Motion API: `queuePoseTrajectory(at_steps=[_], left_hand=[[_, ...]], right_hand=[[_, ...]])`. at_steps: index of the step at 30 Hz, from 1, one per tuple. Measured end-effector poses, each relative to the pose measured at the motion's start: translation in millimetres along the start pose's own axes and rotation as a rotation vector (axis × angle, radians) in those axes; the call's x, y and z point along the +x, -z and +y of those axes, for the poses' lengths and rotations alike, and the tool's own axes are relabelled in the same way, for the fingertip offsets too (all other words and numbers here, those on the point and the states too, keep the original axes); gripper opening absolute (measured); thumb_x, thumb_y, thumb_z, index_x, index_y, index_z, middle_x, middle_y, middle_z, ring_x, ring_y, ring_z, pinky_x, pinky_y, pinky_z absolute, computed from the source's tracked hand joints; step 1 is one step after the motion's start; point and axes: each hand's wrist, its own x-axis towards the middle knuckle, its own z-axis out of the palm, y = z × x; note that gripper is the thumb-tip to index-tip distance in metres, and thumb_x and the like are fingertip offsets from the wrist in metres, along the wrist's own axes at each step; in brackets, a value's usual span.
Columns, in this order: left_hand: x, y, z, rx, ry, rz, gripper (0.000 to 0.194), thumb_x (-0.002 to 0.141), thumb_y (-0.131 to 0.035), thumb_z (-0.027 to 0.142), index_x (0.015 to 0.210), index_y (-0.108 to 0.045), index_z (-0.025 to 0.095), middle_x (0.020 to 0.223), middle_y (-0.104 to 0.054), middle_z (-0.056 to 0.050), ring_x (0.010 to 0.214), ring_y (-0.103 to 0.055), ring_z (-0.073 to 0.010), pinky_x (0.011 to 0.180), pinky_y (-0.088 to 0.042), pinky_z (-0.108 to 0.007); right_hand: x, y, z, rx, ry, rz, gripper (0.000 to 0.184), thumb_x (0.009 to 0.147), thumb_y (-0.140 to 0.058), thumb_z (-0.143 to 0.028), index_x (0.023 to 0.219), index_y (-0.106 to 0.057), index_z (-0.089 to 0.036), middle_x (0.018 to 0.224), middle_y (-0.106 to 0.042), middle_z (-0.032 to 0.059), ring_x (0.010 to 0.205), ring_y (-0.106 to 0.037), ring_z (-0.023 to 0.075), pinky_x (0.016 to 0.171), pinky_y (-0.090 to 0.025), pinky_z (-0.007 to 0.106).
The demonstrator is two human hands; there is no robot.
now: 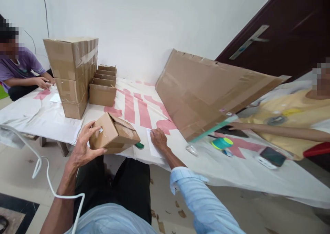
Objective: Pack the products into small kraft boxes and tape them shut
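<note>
A small brown cardboard box [110, 134] with a little printed label is tilted at the table's front edge. My left hand [84, 143] grips its left end, thumb below and fingers over the side. My right hand [159, 139] rests on a white sheet of paper [153, 151] to the right of the box. Its fingers are curled together, and whatever they hold is too small to make out. A dark green object [140, 145] shows partly from under the box's right corner.
Taped cardboard boxes [70, 72] stand stacked at left, beside an open divided carton [103, 95]. A large cardboard panel [206, 93] leans across the table [201, 172]. Right of it lie a round green-yellow object [222, 143] and a phone [272, 156]. People sit at both sides.
</note>
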Motion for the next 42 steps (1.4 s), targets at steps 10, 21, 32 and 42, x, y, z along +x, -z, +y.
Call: queuePoseTrajectory(at_steps=[10,21,32,42], left_hand=[[-3,12.6,-14,-0.033,0.092,-0.029,0.081,0.075,-0.09,0.047,0.144,-0.054,0.028,0.161,-0.049,-0.015,0.152,-0.047,-0.0408,0.122,-0.044,-0.058],[-18,19.4,-58,-0.222,0.283,0.001,0.106,0.068,-0.095,0.052,0.155,-0.04,0.028,0.164,-0.047,-0.019,0.156,-0.042,-0.0426,0.117,-0.047,-0.057],[-23,20.8,-74,-0.293,0.296,0.04,0.099,0.064,-0.097,0.059,0.142,-0.044,0.028,0.158,-0.053,-0.019,0.153,-0.049,-0.0402,0.115,-0.05,-0.052],[-17,31.4,-58,-0.238,0.37,0.013,0.069,0.071,-0.087,0.058,0.123,-0.052,0.028,0.154,-0.058,-0.014,0.144,-0.057,-0.0386,0.111,-0.052,-0.054]], right_hand=[[-8,6,-2,0.044,-0.004,0.076,0.031,0.096,-0.043,-0.026,0.108,-0.071,-0.021,0.108,-0.071,0.0135,0.106,-0.062,0.0298,0.099,-0.051,0.044],[-40,37,-74,0.224,0.258,0.025,0.034,0.105,-0.05,-0.044,0.114,-0.073,-0.021,0.11,-0.072,0.0144,0.107,-0.067,0.0299,0.095,-0.054,0.042],[-48,20,-98,0.061,0.284,-0.213,0.027,0.102,-0.06,-0.043,0.117,-0.072,-0.024,0.11,-0.072,0.0109,0.107,-0.068,0.0283,0.089,-0.052,0.036],[-53,21,-107,0.063,0.223,-0.203,0.025,0.102,-0.051,-0.037,0.113,-0.069,-0.023,0.108,-0.072,0.0109,0.103,-0.068,0.0278,0.084,-0.051,0.035]])
